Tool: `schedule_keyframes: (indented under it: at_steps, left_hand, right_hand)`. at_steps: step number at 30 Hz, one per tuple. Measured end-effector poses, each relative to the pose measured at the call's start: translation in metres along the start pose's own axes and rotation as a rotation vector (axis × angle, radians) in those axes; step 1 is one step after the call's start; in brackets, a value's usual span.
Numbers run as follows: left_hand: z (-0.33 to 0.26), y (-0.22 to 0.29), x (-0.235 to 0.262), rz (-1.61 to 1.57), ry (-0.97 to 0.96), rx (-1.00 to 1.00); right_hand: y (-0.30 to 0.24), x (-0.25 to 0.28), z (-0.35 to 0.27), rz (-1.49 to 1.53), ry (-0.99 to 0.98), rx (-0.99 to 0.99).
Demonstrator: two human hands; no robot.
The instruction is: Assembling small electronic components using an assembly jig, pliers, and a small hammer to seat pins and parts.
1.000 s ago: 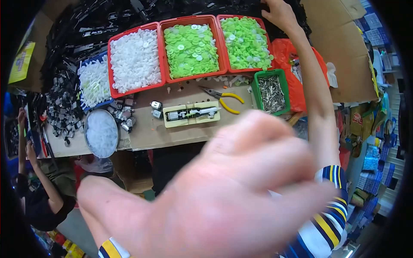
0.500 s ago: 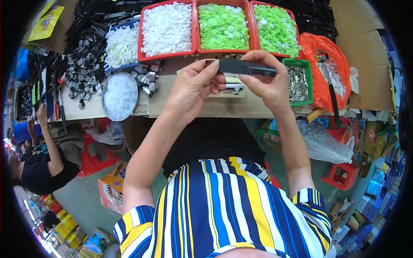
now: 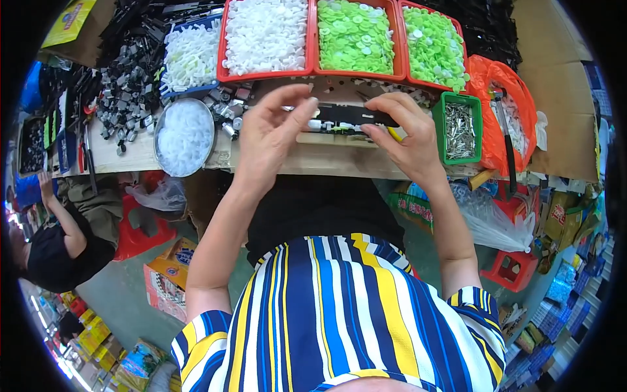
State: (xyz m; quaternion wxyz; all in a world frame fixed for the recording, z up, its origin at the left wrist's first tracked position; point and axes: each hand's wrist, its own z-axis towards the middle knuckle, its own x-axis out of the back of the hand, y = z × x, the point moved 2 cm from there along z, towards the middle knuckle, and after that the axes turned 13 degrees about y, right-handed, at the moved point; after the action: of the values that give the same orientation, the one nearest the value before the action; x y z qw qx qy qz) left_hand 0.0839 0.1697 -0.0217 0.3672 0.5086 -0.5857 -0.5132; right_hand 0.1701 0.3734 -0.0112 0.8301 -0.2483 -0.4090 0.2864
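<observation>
Our left hand (image 3: 271, 137) is partly open, its thumb and forefinger curved toward each other with their tips near the left end of a long black casing (image 3: 349, 114); we cannot tell whether they pinch anything. The casing lies level between our two hands. Just below it, nearer to us, a mechanism (image 3: 334, 127) with white, green and black parts sits on a cream holder (image 3: 339, 139). Our right hand (image 3: 411, 137) pinches the casing's right end between thumb and forefinger, the other fingers folded in. A yellow handle (image 3: 396, 134) shows under that hand.

Left of our left hand we have a round dish (image 3: 157, 149) heaped with translucent white bits. Beyond it, farther from us, a blue tray (image 3: 196, 89) is piled with slim white pieces. Straight past our left hand, a red tray (image 3: 268, 75) is full of small white parts. Past the gap between our hands comes a middle red tray (image 3: 359, 75) of bright green discs, and beyond our right hand a right-hand red tray (image 3: 428, 85) of green pieces. Just right of our right hand stands a green box (image 3: 457, 160) of metal pins (image 3: 459, 124); next to it, an orange-red bag (image 3: 526, 117) holds pale pieces.
</observation>
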Motion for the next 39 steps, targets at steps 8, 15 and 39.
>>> schedule_keyframes:
  at_steps: [8, 15, 39]
  left_hand:
    - [0.003, -0.004, 0.040, 0.155, 0.196, -0.201]
    - [0.001, -0.015, 0.035, 0.181, 0.150, -0.162]
    - [-0.006, -0.039, -0.031, 0.785, -0.232, -1.283]
  right_hand:
    - [0.014, -0.022, -0.015, 0.043, -0.017, 0.011]
    - [0.017, -0.023, -0.016, -0.004, -0.040, 0.025]
    - [0.117, 0.168, -0.016, -0.788, 0.435, -0.246]
